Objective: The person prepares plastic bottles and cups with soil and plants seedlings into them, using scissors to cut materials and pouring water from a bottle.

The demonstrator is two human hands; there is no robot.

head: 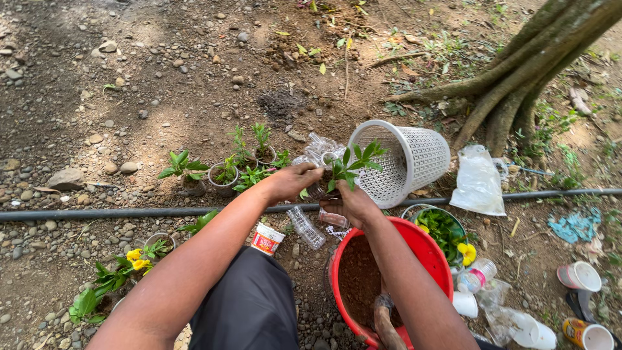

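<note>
Bare dirt ground [162, 71] strewn with pebbles. Lying or standing directly on it: black irrigation hose [129, 212], white lattice basket [408, 159] tipped sideways, red bucket [424, 249] holding soil, small potted seedlings [223, 175], crumpled clear plastic bag [478, 181], empty plastic bottle [306, 228], scattered cups [578, 275].

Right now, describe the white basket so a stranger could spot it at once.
Start at the tree roots at upper right and look left along the bare ground. The white basket lies tipped on its side just above the black hose, its mouth facing both hands. Alone among the pots and cups, its walls are open lattice.
</note>
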